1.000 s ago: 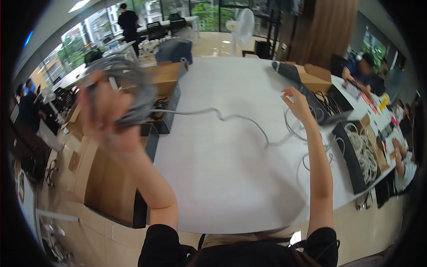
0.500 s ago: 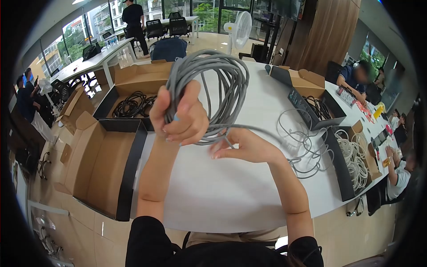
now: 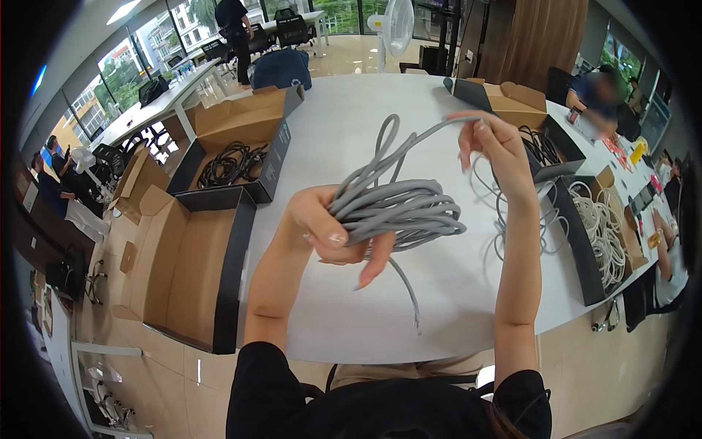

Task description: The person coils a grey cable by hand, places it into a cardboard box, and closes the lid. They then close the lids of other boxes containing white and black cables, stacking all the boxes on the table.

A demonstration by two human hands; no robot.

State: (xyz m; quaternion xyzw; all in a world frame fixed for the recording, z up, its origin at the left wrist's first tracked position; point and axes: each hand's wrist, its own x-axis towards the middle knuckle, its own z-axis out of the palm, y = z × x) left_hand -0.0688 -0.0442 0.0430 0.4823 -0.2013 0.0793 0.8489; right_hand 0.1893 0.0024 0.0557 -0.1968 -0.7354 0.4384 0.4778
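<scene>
A thick coil of grey cable (image 3: pixel 409 208) hangs above the white table, with my left hand (image 3: pixel 336 230) wrapped round its left side. One cable end dangles below the coil, over the tabletop. Up and to the right, my right hand (image 3: pixel 501 150) pinches a length of the same cable that arcs away from the coil. Beneath and beyond my right hand, loose thin cable loops (image 3: pixel 552 227) lie on the table; my right forearm hides part of them.
On the left stand an open box without contents (image 3: pixel 191 267) and a box of black cables (image 3: pixel 232 164). To the right are a box of white cables (image 3: pixel 596 234) and another of black cables (image 3: pixel 540 146). People sit along the table's right side.
The coil has come down and tipped from upright to nearly flat in my left hand. My right hand has risen to the right, drawing a cable length with it.
</scene>
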